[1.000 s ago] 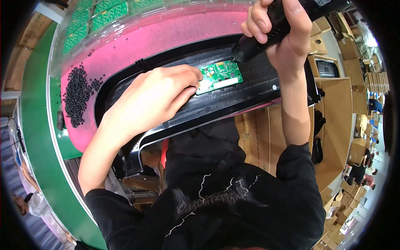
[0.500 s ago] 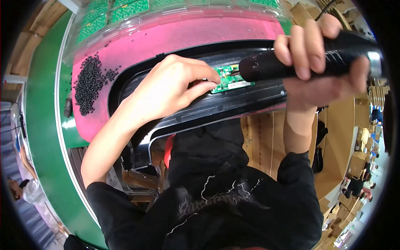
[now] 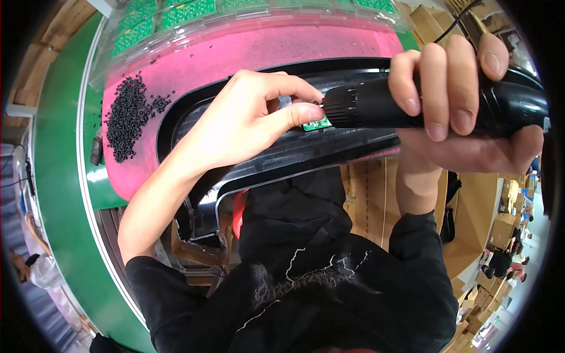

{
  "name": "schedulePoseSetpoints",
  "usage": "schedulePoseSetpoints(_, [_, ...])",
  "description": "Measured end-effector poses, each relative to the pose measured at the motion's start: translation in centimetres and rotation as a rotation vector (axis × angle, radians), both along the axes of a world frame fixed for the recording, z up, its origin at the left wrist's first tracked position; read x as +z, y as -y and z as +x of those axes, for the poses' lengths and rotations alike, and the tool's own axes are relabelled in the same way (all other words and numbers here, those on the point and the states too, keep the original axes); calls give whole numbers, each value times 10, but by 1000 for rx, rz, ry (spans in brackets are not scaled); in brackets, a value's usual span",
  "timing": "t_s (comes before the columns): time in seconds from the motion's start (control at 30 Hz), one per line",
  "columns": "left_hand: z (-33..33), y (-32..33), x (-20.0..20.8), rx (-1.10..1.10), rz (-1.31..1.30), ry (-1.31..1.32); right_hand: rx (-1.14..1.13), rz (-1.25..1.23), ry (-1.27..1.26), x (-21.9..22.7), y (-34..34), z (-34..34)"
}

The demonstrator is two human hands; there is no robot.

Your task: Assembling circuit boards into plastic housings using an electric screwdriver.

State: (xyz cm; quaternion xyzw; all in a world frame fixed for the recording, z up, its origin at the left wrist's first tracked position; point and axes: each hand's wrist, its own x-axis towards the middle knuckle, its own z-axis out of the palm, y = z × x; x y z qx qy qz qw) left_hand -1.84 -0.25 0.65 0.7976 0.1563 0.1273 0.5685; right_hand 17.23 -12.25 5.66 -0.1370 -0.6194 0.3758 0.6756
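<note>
My right hand [image 3: 438, 88] is wrapped round a thick black electric screwdriver [image 3: 374, 105], held level with its nose to the left. At that nose, my left hand [image 3: 244, 120] pinches thumb and forefinger on a small dark piece that looks like a screw [image 3: 317, 103]. Just below the fingertips shows a sliver of a green circuit board [image 3: 318, 125]; the hand and screwdriver cover most of it. The board lies inside a long black plastic housing [image 3: 347, 146] with a raised rim, which rests partly on a pink mat [image 3: 271, 47].
A heap of small black screws [image 3: 125, 120] lies on the mat's left side. Clear plastic trays holding several green boards [image 3: 188, 13] stand along the far edge. A green tabletop [image 3: 62, 147] borders the left. Cardboard [image 3: 376, 200] stands below at the right.
The screwdriver has come off the board and swung slightly, its nose now at my left fingertips. My left fingers have lifted from the board's edge to meet it.
</note>
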Motion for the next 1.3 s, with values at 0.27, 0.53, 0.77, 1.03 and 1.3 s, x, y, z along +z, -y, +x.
schedulePoseSetpoints(0.27, [-2,-8,0,191,712,375,-250,-105,19,2,-9,-26])
schedulePoseSetpoints(0.53, [-2,-2,3,282,569,220,-531,-432,-315,-22,-26,-58])
schedulePoseSetpoints(0.77, [-4,-10,-7,193,613,143,-346,-446,-235,-31,-37,-38])
schedulePoseSetpoints(1.03, [-5,-10,-6,113,540,33,-339,-565,54,-12,-52,-34])
schedulePoseSetpoints(1.3, [-6,-13,-10,70,458,-76,-323,-520,-139,-23,-44,-33])
